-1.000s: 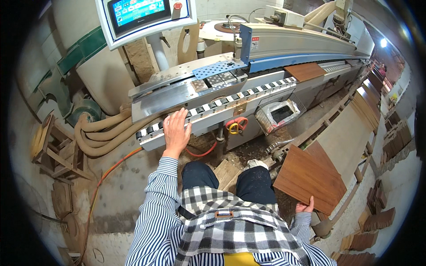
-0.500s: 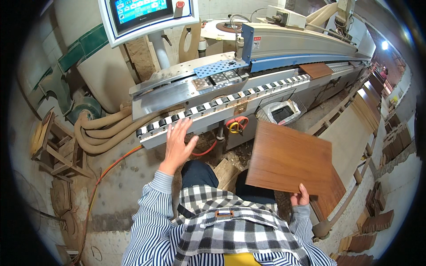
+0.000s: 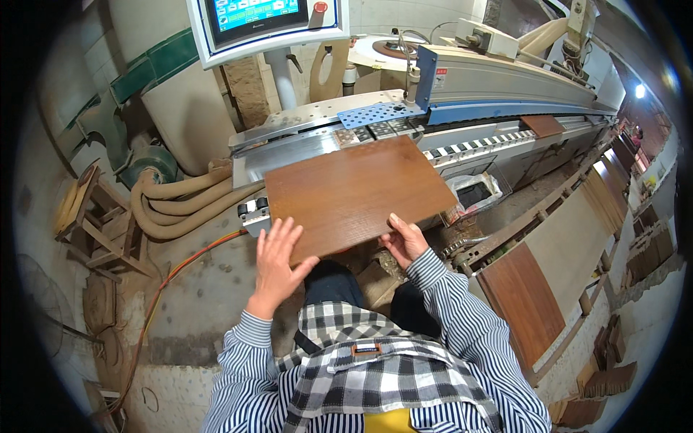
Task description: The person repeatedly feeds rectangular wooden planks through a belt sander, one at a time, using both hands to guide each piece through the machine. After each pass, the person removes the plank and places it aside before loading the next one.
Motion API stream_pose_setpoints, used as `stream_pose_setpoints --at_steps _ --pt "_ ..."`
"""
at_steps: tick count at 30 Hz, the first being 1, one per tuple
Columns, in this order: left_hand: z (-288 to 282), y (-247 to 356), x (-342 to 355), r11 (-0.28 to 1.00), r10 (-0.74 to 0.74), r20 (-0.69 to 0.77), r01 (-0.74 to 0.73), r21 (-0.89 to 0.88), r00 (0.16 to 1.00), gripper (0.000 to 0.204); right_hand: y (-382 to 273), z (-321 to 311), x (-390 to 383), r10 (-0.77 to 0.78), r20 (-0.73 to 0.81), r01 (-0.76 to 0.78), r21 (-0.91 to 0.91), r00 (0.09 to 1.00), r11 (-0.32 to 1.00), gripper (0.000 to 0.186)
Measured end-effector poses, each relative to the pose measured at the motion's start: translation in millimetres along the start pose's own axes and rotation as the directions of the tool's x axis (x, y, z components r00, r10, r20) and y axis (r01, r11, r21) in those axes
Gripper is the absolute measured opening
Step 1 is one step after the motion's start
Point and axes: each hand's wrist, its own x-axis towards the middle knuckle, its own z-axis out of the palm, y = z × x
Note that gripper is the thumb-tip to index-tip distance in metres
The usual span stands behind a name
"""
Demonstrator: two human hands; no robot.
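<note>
A brown wood-grain panel (image 3: 354, 195) lies over the roller rail (image 3: 253, 211) at the front of a long machine, hiding much of the rail. My right hand (image 3: 406, 242) grips the panel's near edge, thumb on top and the other fingers underneath. At the near left corner, my left hand (image 3: 278, 263) is open with fingers spread, its fingertips at the panel's edge. Beyond the panel are the machine's metal table (image 3: 249, 164) and a blue perforated plate (image 3: 381, 114).
A second brown panel (image 3: 523, 303) lies on a rack at my right. Farther along the machine rests another panel (image 3: 543, 126). A control screen (image 3: 263, 22) stands at the back left, thick hoses (image 3: 173, 206) and a wooden stool (image 3: 97, 224) at the left. A lined basket (image 3: 476, 195) hangs beside the rail.
The panel has moved left from my right side onto the roller rail, carried by my right hand. My left hand has come down slightly to its left corner. The view has shifted a little.
</note>
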Motion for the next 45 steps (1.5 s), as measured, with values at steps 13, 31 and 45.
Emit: stream_pose_setpoints --at_steps 13,31,45 --pt "27.9 -83.0 71.7 0.990 -0.133 -0.171 0.140 0.030 0.976 0.056 40.9 -123.3 -97.3 -0.196 -0.069 0.032 -0.882 0.978 0.471 0.031" --pt "20.0 -92.7 52.3 0.977 -0.214 -0.218 0.205 -0.060 0.952 0.063 63.7 -132.0 -159.2 -0.370 0.250 0.127 -0.937 0.895 -0.325 0.018" --pt "19.1 -86.6 60.5 0.971 -0.231 -0.232 0.208 -0.118 0.945 0.048 61.7 -130.0 -158.1 -0.369 0.244 0.129 -0.942 0.897 -0.308 0.018"
